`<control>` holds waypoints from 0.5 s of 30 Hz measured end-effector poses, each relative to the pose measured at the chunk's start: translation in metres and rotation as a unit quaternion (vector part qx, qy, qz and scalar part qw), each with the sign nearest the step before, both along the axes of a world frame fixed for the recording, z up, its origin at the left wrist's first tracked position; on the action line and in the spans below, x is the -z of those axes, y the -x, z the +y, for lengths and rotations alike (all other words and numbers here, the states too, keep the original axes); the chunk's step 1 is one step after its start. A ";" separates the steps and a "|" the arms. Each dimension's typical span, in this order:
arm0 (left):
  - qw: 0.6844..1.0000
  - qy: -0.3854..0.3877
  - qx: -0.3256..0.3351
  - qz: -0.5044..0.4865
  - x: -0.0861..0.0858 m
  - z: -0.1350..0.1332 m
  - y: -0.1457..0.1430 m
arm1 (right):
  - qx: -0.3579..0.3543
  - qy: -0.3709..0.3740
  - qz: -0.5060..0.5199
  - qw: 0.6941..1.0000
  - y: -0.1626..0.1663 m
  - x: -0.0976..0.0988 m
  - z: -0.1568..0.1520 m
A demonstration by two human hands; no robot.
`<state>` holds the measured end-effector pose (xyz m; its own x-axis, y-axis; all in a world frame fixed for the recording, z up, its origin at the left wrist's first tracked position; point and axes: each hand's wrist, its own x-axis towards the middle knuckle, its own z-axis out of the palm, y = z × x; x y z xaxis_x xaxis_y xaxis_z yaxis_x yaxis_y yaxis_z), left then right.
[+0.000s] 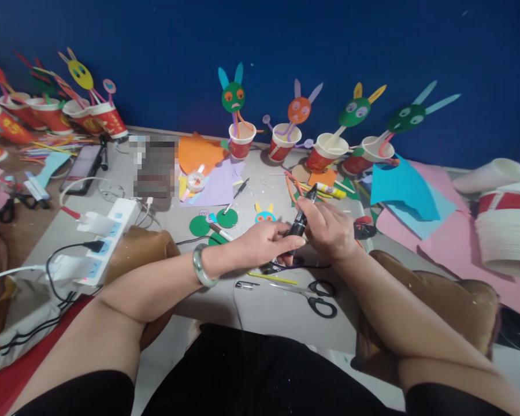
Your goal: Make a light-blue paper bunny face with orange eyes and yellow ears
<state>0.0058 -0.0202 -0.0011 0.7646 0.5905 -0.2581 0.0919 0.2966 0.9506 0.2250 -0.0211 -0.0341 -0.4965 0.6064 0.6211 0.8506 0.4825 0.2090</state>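
Both my hands meet over the middle of the grey table [260, 300]. My left hand [266, 241], with a jade bangle on its wrist, grips the lower body of a black glue gun [300, 222]. My right hand [327, 228] closes round the same tool from the right, its fingers near the upper tip. A black cord runs from the tool across the table. Just beyond the hands lie green paper discs [227, 218] and a small blue paper bunny face [265, 215].
Black-handled scissors [318, 296] lie just in front of my hands. Paper cups with bunny figures [241, 138] line the blue wall. A white power strip [106, 237] sits left, a phone [83, 164] beyond it. Coloured paper sheets [405, 190] and stacked cups [507, 231] sit right.
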 end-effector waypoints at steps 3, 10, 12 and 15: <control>1.000 -0.027 -0.012 -0.004 0.006 -0.003 -0.002 | -0.027 0.000 0.003 1.000 -0.002 0.001 0.001; 0.996 0.071 -0.024 -0.053 0.009 -0.003 -0.007 | -0.062 0.007 -0.021 0.998 -0.005 0.006 0.000; 0.993 0.103 -0.005 -0.058 0.008 0.000 -0.005 | -0.058 0.011 -0.026 0.998 -0.004 0.008 -0.001; 0.985 0.153 0.013 -0.082 0.007 0.004 -0.002 | -0.042 0.020 -0.017 0.999 -0.004 0.010 0.000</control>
